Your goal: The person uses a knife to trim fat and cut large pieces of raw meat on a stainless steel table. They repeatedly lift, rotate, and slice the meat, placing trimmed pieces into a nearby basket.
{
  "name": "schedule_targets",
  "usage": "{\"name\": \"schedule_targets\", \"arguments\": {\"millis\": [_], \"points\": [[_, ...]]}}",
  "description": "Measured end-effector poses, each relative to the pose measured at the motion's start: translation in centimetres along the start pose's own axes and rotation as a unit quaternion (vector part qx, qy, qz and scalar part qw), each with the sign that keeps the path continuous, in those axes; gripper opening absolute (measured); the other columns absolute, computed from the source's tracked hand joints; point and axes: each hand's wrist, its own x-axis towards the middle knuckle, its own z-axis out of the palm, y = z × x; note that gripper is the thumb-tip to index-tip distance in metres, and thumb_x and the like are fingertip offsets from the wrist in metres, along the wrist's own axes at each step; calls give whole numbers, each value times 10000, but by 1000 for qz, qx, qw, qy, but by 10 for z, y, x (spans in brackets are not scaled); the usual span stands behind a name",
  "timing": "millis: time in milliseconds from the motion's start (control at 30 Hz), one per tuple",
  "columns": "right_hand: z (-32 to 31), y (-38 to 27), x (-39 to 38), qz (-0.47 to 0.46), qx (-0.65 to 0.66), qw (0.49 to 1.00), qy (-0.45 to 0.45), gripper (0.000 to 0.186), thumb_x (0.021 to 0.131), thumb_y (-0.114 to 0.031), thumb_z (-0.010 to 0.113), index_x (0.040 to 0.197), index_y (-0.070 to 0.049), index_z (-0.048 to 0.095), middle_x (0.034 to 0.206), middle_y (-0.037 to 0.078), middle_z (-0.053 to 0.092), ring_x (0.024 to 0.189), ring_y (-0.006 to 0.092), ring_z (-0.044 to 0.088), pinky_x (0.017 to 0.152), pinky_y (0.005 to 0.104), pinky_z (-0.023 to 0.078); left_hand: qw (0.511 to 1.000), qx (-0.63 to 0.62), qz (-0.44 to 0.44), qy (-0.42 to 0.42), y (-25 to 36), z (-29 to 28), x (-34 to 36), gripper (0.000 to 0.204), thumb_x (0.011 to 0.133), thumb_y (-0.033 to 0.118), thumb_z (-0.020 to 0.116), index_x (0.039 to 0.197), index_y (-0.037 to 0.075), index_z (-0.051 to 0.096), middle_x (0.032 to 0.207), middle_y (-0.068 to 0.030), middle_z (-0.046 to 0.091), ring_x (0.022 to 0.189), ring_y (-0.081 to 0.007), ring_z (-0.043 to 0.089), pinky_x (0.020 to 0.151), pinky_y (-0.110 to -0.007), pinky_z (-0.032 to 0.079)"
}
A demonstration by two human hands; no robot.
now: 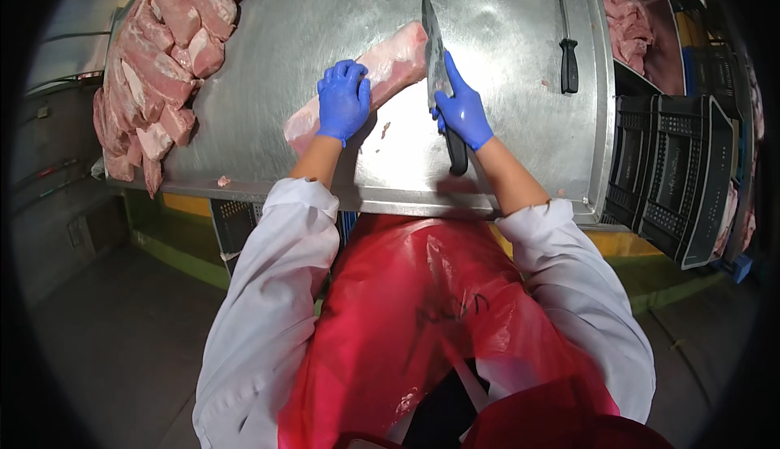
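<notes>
A long pale pink slab of raw meat (396, 58) lies slantwise on the steel table (301, 10), its far end up to the right. My left hand (344, 101), in a blue glove, rests on the slab's near half with the fingers bent over its top. In my right hand (463, 112), also gloved in blue, is a large knife (434, 43) with a black handle. Its blade points away from me and stands along the slab's right end. My right index finger lies stretched along the blade's back; the other fingers are partly hidden.
Many raw meat pieces (158, 51) are heaped on the table's left side. A sharpening steel (569, 67) with a black handle lies at the right. Beyond the raised right rim stand black plastic crates (658, 173) and a bin of meat (626, 26). Small scraps dot the table.
</notes>
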Motion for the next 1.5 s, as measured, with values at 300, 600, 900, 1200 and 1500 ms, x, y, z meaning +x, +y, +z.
{"name": "schedule_targets", "arguments": {"millis": [300,600,900,1200,1500], "points": [[-65,46,-140,22,13,997,-79,803,904,-26,536,1619,-177,203,764,88,654,646,155,636,660,314,546,998,-37,56,14,-3,2,22,193,856,187,623,1004,67,654,1045,-154,644,992,-379,591,874,-471,465],[-106,34,-63,-104,220,965,99,777,972,51,482,1627,-175,131,796,27,580,530,72,512,560,230,513,996,35,-51,-56,83,60,101,310,784,298,693,876,3,675,850,-229,708,831,-397,702,773,-453,555],[-28,19,18,-96,58,993,28,797,943,-84,564,1612,-289,184,804,104,678,596,148,639,547,301,563,971,-102,-196,-95,70,38,85,255,791,244,681,785,-11,679,778,-230,701,747,-349,701,729,-409,545],[-2,46,-36,-136,-4,990,-43,799,898,-57,483,1613,-230,171,925,274,701,713,329,716,698,433,573,956,-184,-226,-41,78,43,71,345,861,294,679,759,-35,652,708,-225,670,667,-329,673,665,-407,521],[-12,31,-28,-86,-23,986,-139,819,889,-38,500,1614,-233,171,874,209,706,644,295,681,672,394,583,961,-120,-219,-119,74,17,103,304,849,264,705,844,-39,704,792,-213,711,735,-322,708,703,-398,548]]}}
